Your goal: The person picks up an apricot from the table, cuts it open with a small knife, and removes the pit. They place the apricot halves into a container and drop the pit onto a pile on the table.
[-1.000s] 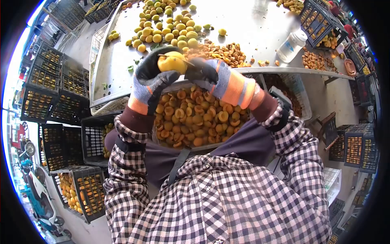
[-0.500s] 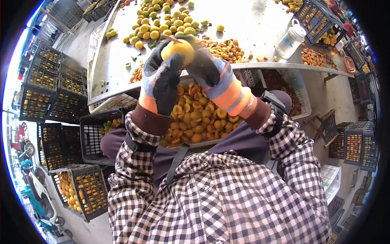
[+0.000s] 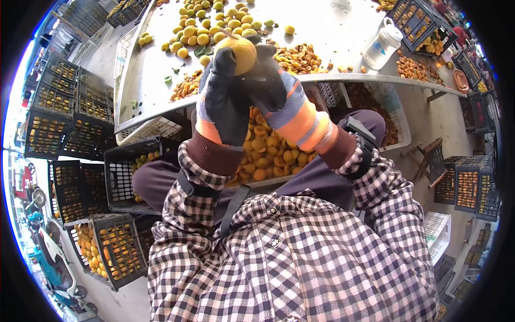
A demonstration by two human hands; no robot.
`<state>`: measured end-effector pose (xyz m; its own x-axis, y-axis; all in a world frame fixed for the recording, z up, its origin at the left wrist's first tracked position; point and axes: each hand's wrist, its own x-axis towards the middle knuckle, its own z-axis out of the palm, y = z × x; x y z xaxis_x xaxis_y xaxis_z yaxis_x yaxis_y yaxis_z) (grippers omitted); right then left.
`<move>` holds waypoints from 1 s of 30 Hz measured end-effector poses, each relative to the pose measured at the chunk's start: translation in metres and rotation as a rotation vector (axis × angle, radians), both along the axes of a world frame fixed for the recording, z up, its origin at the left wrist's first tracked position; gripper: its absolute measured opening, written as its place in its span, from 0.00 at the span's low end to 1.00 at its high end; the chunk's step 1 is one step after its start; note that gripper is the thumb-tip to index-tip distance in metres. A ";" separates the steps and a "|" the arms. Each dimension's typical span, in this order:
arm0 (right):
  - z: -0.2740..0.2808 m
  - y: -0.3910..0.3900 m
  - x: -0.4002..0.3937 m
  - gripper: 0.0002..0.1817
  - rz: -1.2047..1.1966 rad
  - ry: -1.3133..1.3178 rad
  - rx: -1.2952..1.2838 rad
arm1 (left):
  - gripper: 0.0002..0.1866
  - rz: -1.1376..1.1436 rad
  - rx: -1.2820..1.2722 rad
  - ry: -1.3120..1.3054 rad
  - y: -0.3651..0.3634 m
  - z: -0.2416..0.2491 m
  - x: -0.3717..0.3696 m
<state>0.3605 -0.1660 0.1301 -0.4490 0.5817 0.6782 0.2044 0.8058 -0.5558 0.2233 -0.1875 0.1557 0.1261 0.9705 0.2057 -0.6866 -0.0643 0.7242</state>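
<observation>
The left hand (image 3: pixel 222 99) curls its fingers around a yellow fruit (image 3: pixel 240 55); the right hand (image 3: pixel 271 86) (too blurry) I can't tell.

Bright daylight, white glare on metal tabletop (image 3: pixel 322 32), curved fisheye edges, dark corners

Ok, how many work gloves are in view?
2. One on the left hand, which holds the yellow fruit; one on the right hand, right beside it. Any farther off may be hidden or too small to tell.
</observation>
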 end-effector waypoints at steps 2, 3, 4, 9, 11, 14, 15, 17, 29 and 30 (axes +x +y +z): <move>-0.011 0.004 0.002 0.21 -0.068 -0.028 0.074 | 0.20 -0.050 0.004 -0.003 0.001 -0.008 -0.002; -0.008 0.002 0.008 0.21 -0.066 -0.029 0.073 | 0.21 0.009 -0.009 0.109 0.003 -0.017 -0.008; -0.002 -0.001 0.016 0.19 -0.021 -0.071 -0.018 | 0.22 0.075 -0.020 0.224 0.005 -0.024 -0.016; 0.009 -0.012 0.016 0.14 0.067 -0.002 -0.350 | 0.23 0.089 0.141 0.491 0.008 -0.010 -0.031; 0.008 -0.013 0.009 0.12 -0.068 -0.056 -0.179 | 0.21 0.164 0.055 0.320 0.000 -0.015 -0.017; -0.010 -0.017 -0.004 0.13 -0.133 -0.039 -0.347 | 0.24 0.113 -0.086 0.057 -0.007 -0.021 0.007; -0.021 -0.016 -0.007 0.12 -0.192 -0.094 -0.324 | 0.26 0.067 -0.160 -0.048 -0.011 -0.017 0.014; -0.033 -0.012 -0.003 0.12 -0.221 -0.138 -0.288 | 0.28 0.109 -0.158 0.036 -0.009 -0.019 0.017; -0.028 -0.017 -0.011 0.15 -0.310 -0.271 -0.232 | 0.26 0.033 -0.188 -0.160 -0.008 -0.023 0.013; -0.030 -0.017 -0.012 0.16 -0.314 -0.273 -0.242 | 0.26 0.028 -0.178 -0.165 -0.005 -0.030 0.011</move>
